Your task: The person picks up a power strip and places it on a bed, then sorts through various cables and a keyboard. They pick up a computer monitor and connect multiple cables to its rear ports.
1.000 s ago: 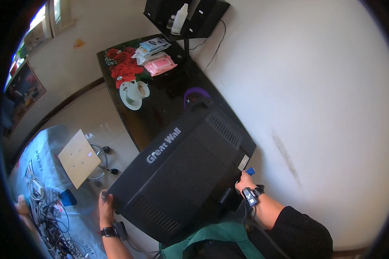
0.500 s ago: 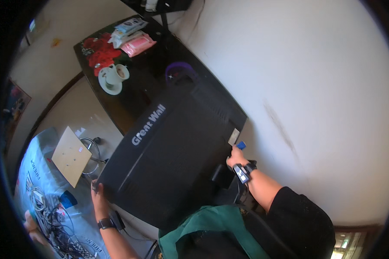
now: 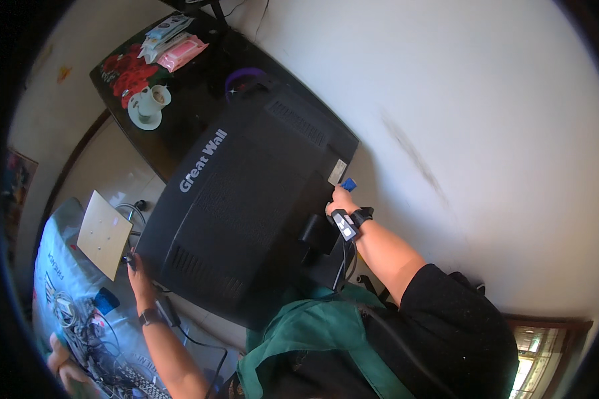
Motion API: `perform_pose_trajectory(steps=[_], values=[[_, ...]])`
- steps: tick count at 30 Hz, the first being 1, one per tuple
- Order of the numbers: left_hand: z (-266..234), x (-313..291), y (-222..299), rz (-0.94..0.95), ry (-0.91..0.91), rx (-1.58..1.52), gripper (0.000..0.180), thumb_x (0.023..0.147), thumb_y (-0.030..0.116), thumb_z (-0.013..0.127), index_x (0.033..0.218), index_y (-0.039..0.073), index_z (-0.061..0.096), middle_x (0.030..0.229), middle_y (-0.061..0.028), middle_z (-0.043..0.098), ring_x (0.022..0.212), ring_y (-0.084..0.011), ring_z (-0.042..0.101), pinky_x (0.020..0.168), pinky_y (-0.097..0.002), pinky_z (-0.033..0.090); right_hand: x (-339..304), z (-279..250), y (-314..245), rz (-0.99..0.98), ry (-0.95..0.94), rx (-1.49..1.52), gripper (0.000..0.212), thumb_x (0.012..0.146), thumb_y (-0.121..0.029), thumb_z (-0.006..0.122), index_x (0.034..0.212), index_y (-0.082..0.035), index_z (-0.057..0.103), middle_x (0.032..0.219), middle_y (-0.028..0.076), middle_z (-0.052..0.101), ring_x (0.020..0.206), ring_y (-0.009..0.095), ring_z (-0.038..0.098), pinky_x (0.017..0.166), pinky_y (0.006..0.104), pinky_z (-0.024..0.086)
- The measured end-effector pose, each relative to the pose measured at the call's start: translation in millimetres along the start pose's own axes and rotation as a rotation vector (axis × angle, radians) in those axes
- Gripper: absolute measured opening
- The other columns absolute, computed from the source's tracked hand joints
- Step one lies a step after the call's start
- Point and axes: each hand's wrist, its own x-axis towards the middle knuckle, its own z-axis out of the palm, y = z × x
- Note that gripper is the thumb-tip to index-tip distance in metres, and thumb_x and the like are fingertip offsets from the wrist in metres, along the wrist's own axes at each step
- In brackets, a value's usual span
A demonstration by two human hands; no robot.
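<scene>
A large black monitor (image 3: pixel 239 199) is tilted across the middle, its back with vents and pale lettering facing me. My left hand (image 3: pixel 140 279) is closed on its left edge, and a small dark thing shows at the fingers. At the opposite edge, below a pale label (image 3: pixel 337 171), my right hand (image 3: pixel 341 199) is closed on the monitor. A small blue piece (image 3: pixel 349 185) sticks out beside the right fingers; its kind is unclear. Both wrists wear dark bands with small devices. My fingertips behind the monitor are hidden.
Behind the monitor, a dark table (image 3: pixel 186 110) bears a white cup (image 3: pixel 154 100) on a saucer, wipes packs (image 3: pixel 183 53) and a purple round rim (image 3: pixel 236 83). At left, a pale board (image 3: pixel 103 236) stands by a blue-covered surface (image 3: pixel 53 259) with tangled cables (image 3: pixel 80 326). A white wall (image 3: pixel 472 133) borders the right.
The whole view has shifted, so the monitor, table and both hands sit higher and further left in the picture. Both hands keep their hold on the monitor's edges.
</scene>
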Motion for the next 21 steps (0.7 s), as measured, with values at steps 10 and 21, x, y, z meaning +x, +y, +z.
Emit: perform_pose_trajectory(steps=[10,21], values=[[18,-78,-36,-0.194,0.264,-0.067,0.05,0.086,0.049,0.044,0.109,0.006,0.049,0.066,-0.0007,0.047,0.053,-0.0049,0.035,0.047,-0.019,0.028,17,41,24,0.32,-0.053,0.483,0.033,0.074,-0.021,0.051,0.095,0.004,0.051,0.098,0.023,0.055,0.095,0.035,0.053,0.072,0.0376,0.044],[-39,-169,-133,0.115,0.019,0.499,0.063,0.073,0.03,0.045,0.128,0.006,0.028,0.095,-0.016,0.058,0.064,-0.0193,0.05,0.054,-0.0257,0.036,-10,-13,-41,0.557,0.146,1.646,0.036,0.087,-0.032,0.043,0.103,-0.001,0.05,0.084,0.013,0.055,0.076,0.02,0.054,0.066,0.0359,0.043]])
